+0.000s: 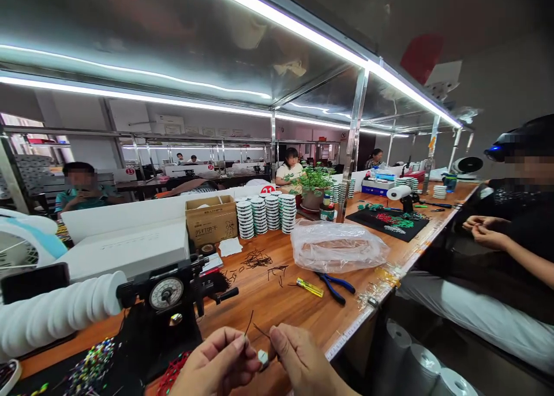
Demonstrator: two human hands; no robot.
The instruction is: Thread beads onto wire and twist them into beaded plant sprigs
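My left hand (225, 361) is at the bottom centre, with thumb and index finger pinched on a thin dark wire (249, 322) that sticks up. Just to its right, my right hand (298, 355) pinches another thin dark strand (261, 331), its tip pointing up and left. A small white piece (262, 357) shows between the two hands; which hand holds it is unclear. Beyond them, short dark strands (258, 260) lie scattered on the wooden table (255, 295).
Left stands a black winding machine (167, 303) with white rolls (64, 309), near colourful beads (93, 364). Ahead are stacked spools (259, 214), a cardboard box (212, 221), blue-handled pliers (335, 286), a yellow tool (310, 287) and a plastic bag (340, 249). A person (519, 223) sits at right.
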